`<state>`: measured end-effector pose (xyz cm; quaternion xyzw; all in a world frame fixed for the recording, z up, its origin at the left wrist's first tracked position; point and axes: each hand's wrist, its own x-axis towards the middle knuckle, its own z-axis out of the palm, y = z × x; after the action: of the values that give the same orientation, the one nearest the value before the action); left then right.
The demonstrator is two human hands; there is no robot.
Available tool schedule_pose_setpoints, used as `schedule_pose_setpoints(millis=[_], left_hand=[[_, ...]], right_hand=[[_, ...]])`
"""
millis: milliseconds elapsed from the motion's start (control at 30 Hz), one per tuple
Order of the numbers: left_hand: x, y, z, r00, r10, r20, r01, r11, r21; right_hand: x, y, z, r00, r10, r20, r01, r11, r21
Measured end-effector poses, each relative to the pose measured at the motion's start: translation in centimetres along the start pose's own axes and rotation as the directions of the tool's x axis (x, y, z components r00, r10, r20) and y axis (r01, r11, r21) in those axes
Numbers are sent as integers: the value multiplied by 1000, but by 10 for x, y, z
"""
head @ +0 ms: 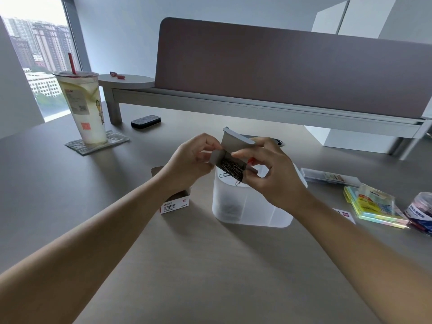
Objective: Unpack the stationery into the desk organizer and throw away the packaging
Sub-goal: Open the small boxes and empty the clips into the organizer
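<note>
Cardboard paper-clip box (230, 166) — both hands' fingers (243, 153) pinch it above the organizer (247, 206).

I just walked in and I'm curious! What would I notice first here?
Two hands, left hand and right hand, hold an open little box of paper clips over a frosted desk organizer in the middle. Far left stands a tall drink with a red straw.

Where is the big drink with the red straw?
In the head view, the drink cup stands on a grey coaster at the far left of the desk, near the window, left of the black eraser.
</note>
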<state>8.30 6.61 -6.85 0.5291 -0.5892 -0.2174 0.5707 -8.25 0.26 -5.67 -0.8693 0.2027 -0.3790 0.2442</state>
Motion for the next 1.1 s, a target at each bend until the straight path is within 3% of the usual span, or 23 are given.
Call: schedule_pose_setpoints(millis=[767,1100], left_hand=[[-9,7,5,993,87,-81,-85,996,19],[-14,7,8,981,159,-112,-153,986,59]], right_hand=[[-1,-6,-2,999,-14,-32,11,998,-69],[1,4,2,982,-162,-98,144,975,-167]])
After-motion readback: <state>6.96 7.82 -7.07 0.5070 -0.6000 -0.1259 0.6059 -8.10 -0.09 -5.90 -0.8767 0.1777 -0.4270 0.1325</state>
